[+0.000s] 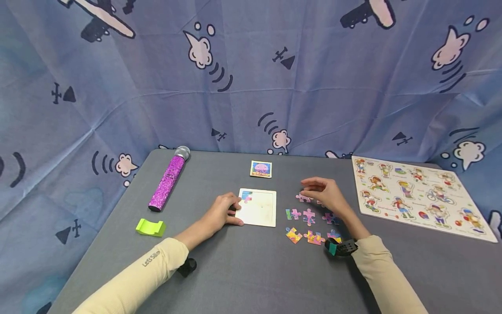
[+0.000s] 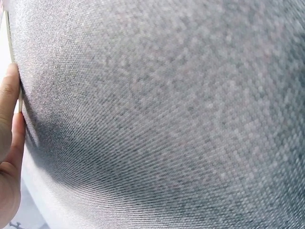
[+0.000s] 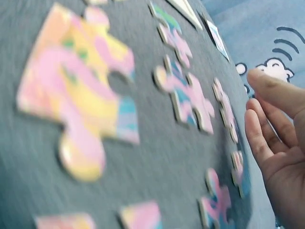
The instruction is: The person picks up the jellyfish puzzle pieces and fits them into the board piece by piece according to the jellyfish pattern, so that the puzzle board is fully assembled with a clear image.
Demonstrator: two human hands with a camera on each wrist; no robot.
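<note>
Two hands are working at a jigsaw on a grey worktop [image 1: 255, 270], a blue patterned cloth [image 1: 243, 109] hanging behind it.
A glittery purple microphone [image 1: 169, 179] and a lime-green stand [image 1: 150, 227] are lying on the left, a small jellyfish picture card [image 1: 261, 169] is lying near the back, and a printed board [image 1: 415, 198] is filling the right side. The left hand [image 1: 222, 212] is resting at the white tray's [image 1: 259, 214] left edge, thumb and fingers standing apart while touching it; one puzzle piece [image 1: 246, 196] is sitting in the tray's far left corner. The right hand [image 1: 326, 194] is hovering over the farthest of the loose puzzle pieces [image 1: 309, 216], which are lying spread just right of the tray, its fingers bending loosely, thumb apart, gripping nothing.
</note>
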